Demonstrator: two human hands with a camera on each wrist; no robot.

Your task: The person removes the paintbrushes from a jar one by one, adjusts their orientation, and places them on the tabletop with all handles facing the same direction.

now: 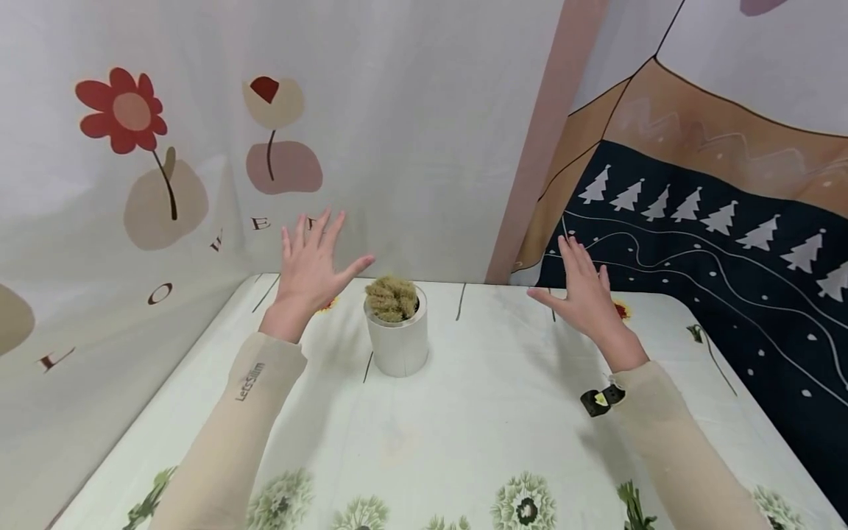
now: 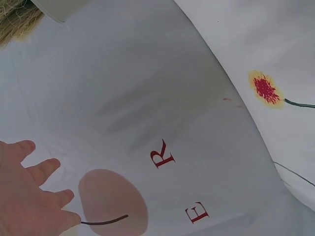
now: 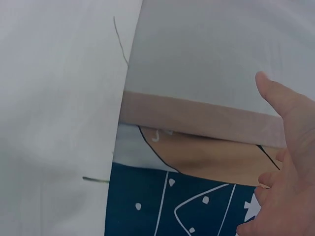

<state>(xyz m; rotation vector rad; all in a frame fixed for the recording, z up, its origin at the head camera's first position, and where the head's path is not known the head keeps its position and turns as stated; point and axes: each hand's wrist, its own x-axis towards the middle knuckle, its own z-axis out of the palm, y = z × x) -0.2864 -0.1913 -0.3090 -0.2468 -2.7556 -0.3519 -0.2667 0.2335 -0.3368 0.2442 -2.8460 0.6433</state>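
Left hand (image 1: 308, 272) hovering near white pot (image 1: 400, 350), fingers standing wide apart; right hand (image 1: 586, 294) hovering farther off, thumb standing wide. Pot resting upright on table (image 1: 477, 405), between hands, bearing fuzzy tuft (image 1: 391, 298).

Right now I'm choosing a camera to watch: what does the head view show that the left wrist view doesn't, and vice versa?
Only the head view: right hand, sleeves, tree print. Only the left wrist view: the letter R in full, partly hidden in the head view. Both: left hand, backdrop, table, pot and tuft, those last two cut off in the wrist view.
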